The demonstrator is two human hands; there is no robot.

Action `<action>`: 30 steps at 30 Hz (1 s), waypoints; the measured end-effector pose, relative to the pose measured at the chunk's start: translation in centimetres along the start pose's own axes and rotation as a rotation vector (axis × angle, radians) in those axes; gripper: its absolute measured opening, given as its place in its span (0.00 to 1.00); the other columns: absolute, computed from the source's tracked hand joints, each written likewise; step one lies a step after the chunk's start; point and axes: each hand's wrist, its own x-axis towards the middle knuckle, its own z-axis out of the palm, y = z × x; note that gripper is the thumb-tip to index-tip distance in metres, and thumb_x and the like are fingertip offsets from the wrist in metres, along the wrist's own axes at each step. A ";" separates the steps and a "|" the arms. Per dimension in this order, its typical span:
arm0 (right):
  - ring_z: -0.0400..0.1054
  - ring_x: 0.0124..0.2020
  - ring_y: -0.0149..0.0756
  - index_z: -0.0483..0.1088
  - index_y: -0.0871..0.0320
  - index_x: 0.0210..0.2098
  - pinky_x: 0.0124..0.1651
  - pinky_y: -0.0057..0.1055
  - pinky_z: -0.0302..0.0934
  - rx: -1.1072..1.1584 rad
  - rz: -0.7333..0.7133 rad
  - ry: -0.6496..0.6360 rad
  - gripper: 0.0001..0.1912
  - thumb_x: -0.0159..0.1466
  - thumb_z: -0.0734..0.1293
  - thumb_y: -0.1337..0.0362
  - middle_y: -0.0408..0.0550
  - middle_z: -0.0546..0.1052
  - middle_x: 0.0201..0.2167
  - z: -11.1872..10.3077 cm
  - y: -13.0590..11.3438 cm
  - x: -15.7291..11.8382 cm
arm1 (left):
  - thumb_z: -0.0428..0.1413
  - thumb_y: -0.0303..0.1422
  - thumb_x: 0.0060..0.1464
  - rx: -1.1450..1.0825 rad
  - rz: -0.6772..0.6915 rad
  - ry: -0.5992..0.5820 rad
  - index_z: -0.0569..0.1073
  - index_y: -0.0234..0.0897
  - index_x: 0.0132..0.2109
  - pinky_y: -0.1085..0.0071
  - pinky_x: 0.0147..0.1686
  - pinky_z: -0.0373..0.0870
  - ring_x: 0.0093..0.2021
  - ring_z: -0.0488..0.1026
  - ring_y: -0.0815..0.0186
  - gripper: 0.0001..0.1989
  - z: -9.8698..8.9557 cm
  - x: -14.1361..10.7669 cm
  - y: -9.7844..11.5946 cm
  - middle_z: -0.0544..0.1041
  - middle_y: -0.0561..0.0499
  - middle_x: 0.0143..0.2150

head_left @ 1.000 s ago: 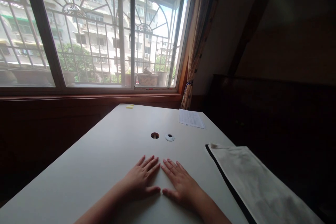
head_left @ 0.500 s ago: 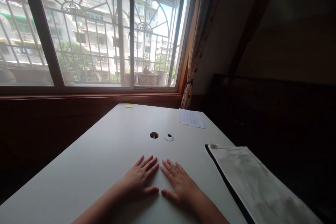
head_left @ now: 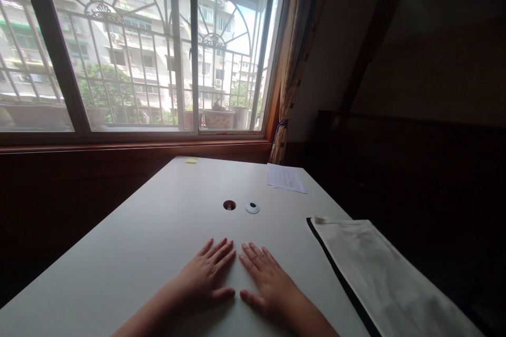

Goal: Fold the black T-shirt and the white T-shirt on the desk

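Observation:
My left hand (head_left: 207, 274) lies flat on the white table (head_left: 130, 242), palm down with its fingers spread and nothing in it. Beside it, my right hand (head_left: 269, 279) rests flat in the same way, also holding nothing. A narrow gap separates the two hands, thumbs pointing toward each other. Beyond the fingertips are a round hole (head_left: 229, 205) in the tabletop and, just right of it, a white ring-shaped cover (head_left: 252, 207) with a dark opening.
A folded grey-white cloth (head_left: 387, 268) with a black edge lies on the right. Printed papers (head_left: 286, 178) sit at the far right, a yellow note (head_left: 192, 160) at the far left edge. Behind stand a window and a curtain (head_left: 290, 73).
The view has shifted slightly, so the table items appear a little further left. Both hands remain flat on the table.

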 end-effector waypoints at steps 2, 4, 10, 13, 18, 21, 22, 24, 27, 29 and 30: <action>0.34 0.76 0.50 0.42 0.50 0.75 0.75 0.55 0.31 0.002 0.005 -0.008 0.43 0.70 0.56 0.38 0.48 0.39 0.76 -0.1 0.0 0.0 | 0.47 0.60 0.64 0.007 -0.009 -0.018 0.44 0.44 0.76 0.40 0.72 0.42 0.75 0.43 0.45 0.43 -0.1 0.1 0.1 0.44 0.44 0.76; 0.33 0.76 0.50 0.42 0.51 0.75 0.75 0.55 0.30 0.002 0.012 -0.010 0.43 0.70 0.55 0.37 0.48 0.39 0.76 -0.1 0.0 0.0 | 0.47 0.60 0.64 0.011 -0.018 -0.033 0.45 0.44 0.76 0.40 0.71 0.41 0.75 0.43 0.46 0.43 -0.3 0.1 0.2 0.43 0.44 0.76; 0.34 0.76 0.49 0.43 0.51 0.75 0.75 0.54 0.31 0.007 -0.008 0.004 0.43 0.70 0.56 0.37 0.48 0.41 0.76 0.0 0.2 0.1 | 0.47 0.59 0.65 0.012 -0.007 -0.020 0.42 0.46 0.76 0.41 0.72 0.41 0.75 0.42 0.46 0.43 -0.3 0.2 0.2 0.43 0.45 0.76; 0.43 0.74 0.50 0.49 0.52 0.74 0.75 0.55 0.35 -0.002 0.000 0.054 0.40 0.70 0.57 0.39 0.50 0.51 0.74 -0.7 0.4 -0.1 | 0.46 0.59 0.65 0.012 -0.008 -0.030 0.42 0.47 0.76 0.41 0.72 0.42 0.75 0.43 0.46 0.42 -0.3 0.2 0.2 0.43 0.46 0.76; 0.66 0.61 0.47 0.68 0.56 0.64 0.68 0.50 0.55 -0.072 0.120 0.416 0.25 0.74 0.55 0.52 0.55 0.73 0.60 -2.7 1.9 -1.3 | 0.45 0.60 0.65 0.002 -0.018 -0.057 0.42 0.48 0.76 0.40 0.72 0.41 0.75 0.42 0.46 0.41 -0.6 0.3 0.1 0.41 0.48 0.76; 0.72 0.49 0.46 0.75 0.55 0.52 0.56 0.45 0.66 -0.082 0.169 0.544 0.21 0.75 0.54 0.57 0.54 0.79 0.47 -3.5 2.9 -2.1 | 0.43 0.59 0.66 0.002 -0.019 -0.072 0.42 0.48 0.76 0.41 0.72 0.41 0.75 0.41 0.48 0.40 -0.8 0.3 0.1 0.41 0.48 0.76; 0.73 0.46 0.45 0.76 0.55 0.48 0.53 0.44 0.67 -0.084 0.184 0.566 0.20 0.75 0.53 0.58 0.54 0.79 0.43 -3.6 3.2 -2.4 | 0.42 0.58 0.67 0.002 -0.018 -0.075 0.42 0.48 0.76 0.41 0.72 0.40 0.76 0.41 0.49 0.39 -0.8 0.4 0.0 0.41 0.48 0.76; 0.74 0.41 0.43 0.76 0.54 0.43 0.48 0.40 0.68 -0.096 0.215 0.598 0.20 0.75 0.53 0.59 0.52 0.79 0.39 -3.8 3.5 -2.7 | 0.42 0.58 0.68 0.002 -0.019 -0.081 0.42 0.48 0.76 0.41 0.72 0.40 0.76 0.41 0.49 0.38 -0.8 0.4 0.0 0.41 0.49 0.76; 0.74 0.37 0.40 0.75 0.54 0.40 0.43 0.36 0.67 -0.135 0.258 0.625 0.18 0.73 0.55 0.61 0.50 0.78 0.36 -4.4 3.7 -3.3 | 0.41 0.57 0.68 0.004 -0.026 -0.091 0.43 0.48 0.76 0.41 0.72 0.41 0.75 0.41 0.49 0.37 -0.7 0.4 -0.2 0.41 0.49 0.76; 0.74 0.35 0.39 0.75 0.54 0.39 0.41 0.35 0.66 -0.184 0.307 0.634 0.16 0.72 0.56 0.62 0.49 0.78 0.36 -5.3 4.0 -4.0 | 0.41 0.57 0.68 0.004 -0.022 -0.089 0.43 0.48 0.76 0.41 0.72 0.41 0.75 0.41 0.49 0.37 -0.5 0.4 -0.4 0.41 0.49 0.76; 0.74 0.34 0.40 0.75 0.53 0.38 0.39 0.35 0.66 -0.212 0.343 0.638 0.15 0.71 0.57 0.62 0.49 0.78 0.36 -6.0 4.2 -4.5 | 0.41 0.57 0.68 0.005 -0.018 -0.085 0.43 0.48 0.76 0.41 0.72 0.41 0.75 0.41 0.49 0.37 -0.4 0.4 -0.5 0.41 0.49 0.76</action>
